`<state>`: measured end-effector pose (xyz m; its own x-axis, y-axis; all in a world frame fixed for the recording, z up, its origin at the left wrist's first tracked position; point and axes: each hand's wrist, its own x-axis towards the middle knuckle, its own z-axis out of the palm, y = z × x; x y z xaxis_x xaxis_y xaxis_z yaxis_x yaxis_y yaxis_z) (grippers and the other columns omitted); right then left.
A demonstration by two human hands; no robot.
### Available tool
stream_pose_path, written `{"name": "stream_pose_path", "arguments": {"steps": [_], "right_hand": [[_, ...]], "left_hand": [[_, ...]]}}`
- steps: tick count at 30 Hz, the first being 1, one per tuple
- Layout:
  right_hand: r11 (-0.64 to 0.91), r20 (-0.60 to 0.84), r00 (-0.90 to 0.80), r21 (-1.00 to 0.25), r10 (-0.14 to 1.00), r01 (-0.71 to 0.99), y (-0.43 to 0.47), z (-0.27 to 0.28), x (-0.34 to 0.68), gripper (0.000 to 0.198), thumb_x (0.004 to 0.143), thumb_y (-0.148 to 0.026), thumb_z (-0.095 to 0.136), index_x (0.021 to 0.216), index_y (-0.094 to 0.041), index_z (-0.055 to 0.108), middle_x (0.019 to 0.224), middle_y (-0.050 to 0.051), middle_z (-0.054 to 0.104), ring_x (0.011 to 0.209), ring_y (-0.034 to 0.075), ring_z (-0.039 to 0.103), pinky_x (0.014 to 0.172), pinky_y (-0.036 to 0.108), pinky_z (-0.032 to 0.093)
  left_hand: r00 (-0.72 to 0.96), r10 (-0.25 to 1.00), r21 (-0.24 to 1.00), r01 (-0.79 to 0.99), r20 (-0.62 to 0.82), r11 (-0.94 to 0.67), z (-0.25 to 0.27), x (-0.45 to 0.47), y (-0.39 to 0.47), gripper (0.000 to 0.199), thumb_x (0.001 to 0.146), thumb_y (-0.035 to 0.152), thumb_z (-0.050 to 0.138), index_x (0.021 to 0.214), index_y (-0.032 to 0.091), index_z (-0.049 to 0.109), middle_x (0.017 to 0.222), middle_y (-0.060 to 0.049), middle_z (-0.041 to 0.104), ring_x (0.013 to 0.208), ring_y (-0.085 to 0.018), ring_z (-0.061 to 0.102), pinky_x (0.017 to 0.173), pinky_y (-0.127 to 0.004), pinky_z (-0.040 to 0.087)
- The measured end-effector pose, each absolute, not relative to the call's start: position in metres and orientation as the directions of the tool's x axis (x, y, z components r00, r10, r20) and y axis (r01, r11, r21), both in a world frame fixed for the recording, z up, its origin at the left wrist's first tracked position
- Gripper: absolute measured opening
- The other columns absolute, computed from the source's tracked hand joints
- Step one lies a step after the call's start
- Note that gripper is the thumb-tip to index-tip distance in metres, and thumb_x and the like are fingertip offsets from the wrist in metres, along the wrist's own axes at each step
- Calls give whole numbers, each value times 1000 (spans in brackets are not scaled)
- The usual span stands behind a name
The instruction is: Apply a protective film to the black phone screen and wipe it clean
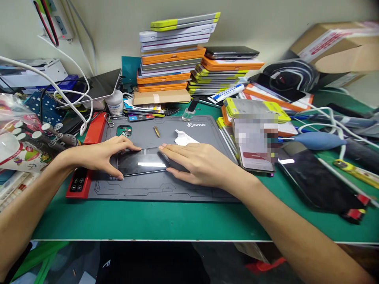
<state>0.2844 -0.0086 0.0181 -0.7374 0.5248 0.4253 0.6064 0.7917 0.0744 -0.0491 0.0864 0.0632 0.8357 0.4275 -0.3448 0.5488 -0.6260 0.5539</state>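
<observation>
A smartphone [142, 161] with a dark, glossy screen lies face up on the grey work mat [166, 189], a bright light reflected across it. My left hand [102, 153] holds its left end, thumb at the near edge and fingers at the far edge. At the right end, my right hand [197, 162] grips the phone with fingers stretched over the far corner and thumb low on the near side. Just beyond my right hand lies a crumpled white wipe [185, 138]. A small brass-coloured piece [156, 131] rests on the mat behind the phone.
A small glass bottle [189, 111] with a black cap stands at the mat's back edge. Stacked flat boxes [171, 59] rise behind. On the right are another phone [254, 146], a blue air blower [319, 141] and a black screen panel [316, 181]. Screwdrivers [38, 136] stand left.
</observation>
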Motion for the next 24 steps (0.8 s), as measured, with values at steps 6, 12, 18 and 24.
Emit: {"name": "stream_pose_path", "arguments": {"steps": [6, 12, 18, 24], "right_hand": [[794, 425, -739, 73, 523, 604, -8, 16, 286, 45, 109, -31, 61, 143, -2, 64, 141, 19, 74, 119, 33, 79, 95, 44, 68], [792, 418, -738, 69, 530, 607, -9, 18, 285, 45, 109, -31, 61, 143, -2, 64, 142, 19, 74, 119, 32, 79, 95, 44, 67], [789, 408, -736, 59, 540, 611, -8, 18, 287, 46, 108, -33, 62, 144, -3, 64, 142, 18, 74, 116, 32, 80, 95, 44, 67], [786, 396, -726, 17, 563, 618, -8, 17, 289, 47, 107, -34, 65, 144, -5, 65, 142, 19, 74, 115, 33, 80, 95, 45, 67]], "left_hand": [[834, 427, 552, 552, -350, -625, 62, -49, 86, 86, 89, 60, 82, 162, 43, 40, 163, -5, 41, 155, -32, 39, 131, -47, 33], [829, 435, 556, 559, -351, -615, 64, -49, 85, 85, 88, 59, 82, 161, 40, 43, 162, -6, 43, 153, -33, 40, 130, -47, 35], [845, 426, 568, 534, -324, -627, 65, -47, 85, 85, 89, 58, 82, 161, 37, 44, 160, -8, 45, 150, -32, 44, 128, -47, 38], [858, 413, 572, 512, -305, -641, 64, -48, 84, 83, 90, 56, 83, 161, 34, 44, 162, -10, 44, 154, -34, 39, 129, -50, 38]]}}
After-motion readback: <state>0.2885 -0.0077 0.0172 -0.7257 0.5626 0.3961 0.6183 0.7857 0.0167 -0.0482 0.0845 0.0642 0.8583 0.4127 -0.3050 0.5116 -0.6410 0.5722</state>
